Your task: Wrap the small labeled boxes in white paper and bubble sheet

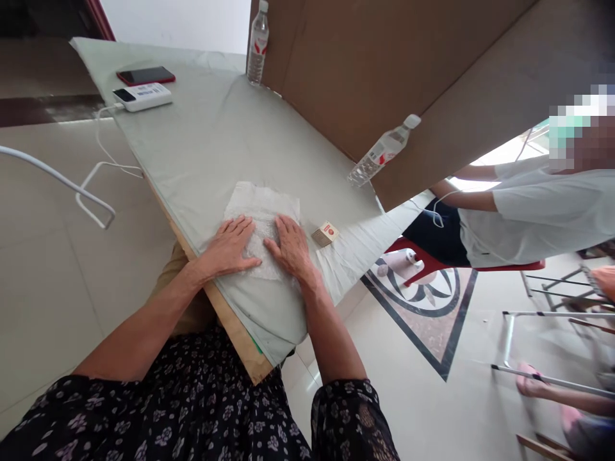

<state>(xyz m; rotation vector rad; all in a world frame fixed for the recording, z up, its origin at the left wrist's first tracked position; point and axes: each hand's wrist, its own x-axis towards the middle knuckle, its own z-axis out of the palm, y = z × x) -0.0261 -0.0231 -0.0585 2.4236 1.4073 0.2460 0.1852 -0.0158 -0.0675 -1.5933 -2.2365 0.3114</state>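
A white, translucent sheet that looks like bubble wrap (262, 202) lies flat near the table's close corner. My left hand (230, 246) rests palm down on its left side, fingers stretched out. On its right side my right hand (292, 246) also lies flat, thumb apart from the fingers. Both hands are open and touch the sheet, with a strip of it showing between them. A small printed cardboard box (325, 234) stands just right of my right hand, apart from it.
A cloth-covered table (202, 141) carries a phone (147, 75), a white power bank (143, 97) with a cable, and two water bottles, one upright (258, 48), one beside it tilted in view (382, 153). A cardboard panel (346, 77) stands behind; a person in white (552, 211) sits beyond.
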